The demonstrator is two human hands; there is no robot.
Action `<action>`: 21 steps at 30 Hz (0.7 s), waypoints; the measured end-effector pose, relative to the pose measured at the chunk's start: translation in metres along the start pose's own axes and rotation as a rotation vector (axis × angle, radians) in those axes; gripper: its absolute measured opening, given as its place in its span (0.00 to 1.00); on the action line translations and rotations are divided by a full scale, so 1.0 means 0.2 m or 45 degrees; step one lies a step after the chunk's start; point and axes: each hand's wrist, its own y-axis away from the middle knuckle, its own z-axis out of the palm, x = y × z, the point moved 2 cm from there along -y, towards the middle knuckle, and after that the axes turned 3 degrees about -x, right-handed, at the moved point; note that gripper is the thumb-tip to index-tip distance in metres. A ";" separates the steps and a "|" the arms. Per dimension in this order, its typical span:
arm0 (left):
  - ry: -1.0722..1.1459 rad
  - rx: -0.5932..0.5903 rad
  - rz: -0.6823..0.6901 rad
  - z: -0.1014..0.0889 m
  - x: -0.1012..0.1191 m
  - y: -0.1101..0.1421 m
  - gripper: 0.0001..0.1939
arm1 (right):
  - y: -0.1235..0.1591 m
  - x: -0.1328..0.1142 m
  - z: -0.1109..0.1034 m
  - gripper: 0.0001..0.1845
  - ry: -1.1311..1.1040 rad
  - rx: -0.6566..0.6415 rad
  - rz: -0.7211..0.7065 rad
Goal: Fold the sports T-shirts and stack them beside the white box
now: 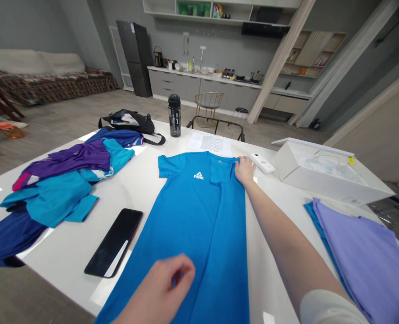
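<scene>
A bright blue T-shirt (199, 216) with a white chest logo lies flat on the white table (141, 180), its right side folded inward. My right hand (244, 170) reaches far out and pinches the shirt's folded right shoulder, fingers closed on the cloth. My left hand (162, 288) is near the shirt's lower hem, fingers curled and pinching the blue fabric there.
A heap of blue, teal and purple garments (60, 184) lies at the left. A black phone (114, 240) sits beside the shirt. Folded lilac clothes (364, 252) are at the right, behind them an open white box (324, 168), a white remote (262, 163), paper (210, 144), a bottle (174, 115) and a black bag (132, 121).
</scene>
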 end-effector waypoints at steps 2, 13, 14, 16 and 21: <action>-0.414 0.142 0.303 -0.12 0.18 -0.32 0.13 | 0.05 -0.01 -0.04 0.20 -0.073 0.032 -0.025; -0.932 0.698 0.078 -0.10 0.68 -1.81 0.27 | 0.44 0.07 -0.04 0.26 -0.111 -0.279 -0.145; -0.911 0.714 0.072 -0.10 0.68 -1.84 0.25 | 0.46 0.08 -0.03 0.27 -0.113 -0.309 -0.150; -0.882 0.732 0.090 -0.12 0.66 -1.88 0.21 | 0.48 0.09 -0.01 0.30 -0.126 -0.356 -0.157; -0.865 0.750 0.251 -0.19 0.62 -1.90 0.18 | 0.49 0.10 0.01 0.36 -0.155 -0.406 -0.143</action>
